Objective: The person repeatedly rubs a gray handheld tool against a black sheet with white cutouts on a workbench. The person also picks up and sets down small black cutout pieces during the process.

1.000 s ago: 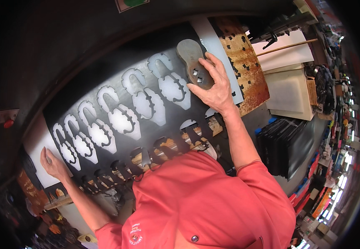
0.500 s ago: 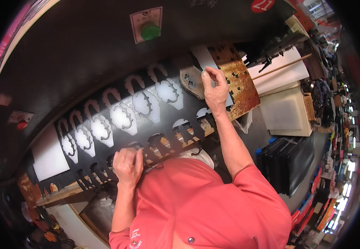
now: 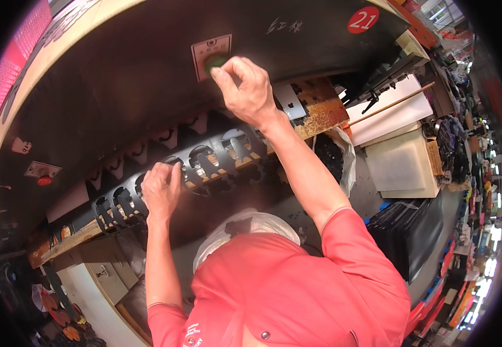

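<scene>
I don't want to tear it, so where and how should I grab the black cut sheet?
Probably pinch the black cut sheet at a wider solid patch between the near-edge cut-outs, coming from your own side: the dark machine beam overhangs its far part, and the narrow curved strips look weaker.

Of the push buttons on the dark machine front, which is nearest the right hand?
The green push button, partly behind the right hand; the red push button sits well away, lower and farther left.
</scene>
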Tool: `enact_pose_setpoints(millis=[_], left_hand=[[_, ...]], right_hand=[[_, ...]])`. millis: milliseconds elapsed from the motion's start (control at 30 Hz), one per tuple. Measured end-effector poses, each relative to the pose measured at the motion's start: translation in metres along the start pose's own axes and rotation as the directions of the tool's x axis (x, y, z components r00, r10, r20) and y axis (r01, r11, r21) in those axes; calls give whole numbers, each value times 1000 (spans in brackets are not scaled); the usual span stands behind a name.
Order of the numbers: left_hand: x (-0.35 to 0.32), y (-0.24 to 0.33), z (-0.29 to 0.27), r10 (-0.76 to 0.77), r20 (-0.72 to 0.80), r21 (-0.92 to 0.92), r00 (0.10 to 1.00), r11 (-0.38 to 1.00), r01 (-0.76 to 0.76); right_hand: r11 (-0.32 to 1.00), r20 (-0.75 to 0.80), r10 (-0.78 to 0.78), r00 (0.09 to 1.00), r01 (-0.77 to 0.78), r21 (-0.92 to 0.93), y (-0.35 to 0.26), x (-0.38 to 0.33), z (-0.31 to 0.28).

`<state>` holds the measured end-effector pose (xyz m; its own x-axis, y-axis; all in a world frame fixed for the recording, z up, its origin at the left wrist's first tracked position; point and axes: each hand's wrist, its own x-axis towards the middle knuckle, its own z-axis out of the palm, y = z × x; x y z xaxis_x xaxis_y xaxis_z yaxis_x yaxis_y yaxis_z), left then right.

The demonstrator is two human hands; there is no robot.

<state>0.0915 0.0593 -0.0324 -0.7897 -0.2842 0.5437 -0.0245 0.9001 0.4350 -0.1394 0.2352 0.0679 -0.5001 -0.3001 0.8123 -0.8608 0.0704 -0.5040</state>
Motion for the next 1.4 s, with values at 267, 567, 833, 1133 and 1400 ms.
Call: enact_pose_setpoints(millis=[267,567,833,1133,1400], left_hand=[[3,6,1,-43,-14,8,999,999,43],[4,7,0,-43,5,36,999,998,43],[1,12,-2,-90,57,9,994,996,90],[5,7,-4,-70,135,-23,988,997,74],[26,6,-25,-261,440,-71,859,944,323]], right_hand=[[962,98,268,958,-260,-88,9,-127,-24],[977,51,179,983,-172,-123,22,-142,-16],[958,60,287,956,-285,-42,17,-144,-20],[912,36,405,914,-400,-87,19,-106,-48],[804,291,483,826,-286,-521,96,-52,-14]])
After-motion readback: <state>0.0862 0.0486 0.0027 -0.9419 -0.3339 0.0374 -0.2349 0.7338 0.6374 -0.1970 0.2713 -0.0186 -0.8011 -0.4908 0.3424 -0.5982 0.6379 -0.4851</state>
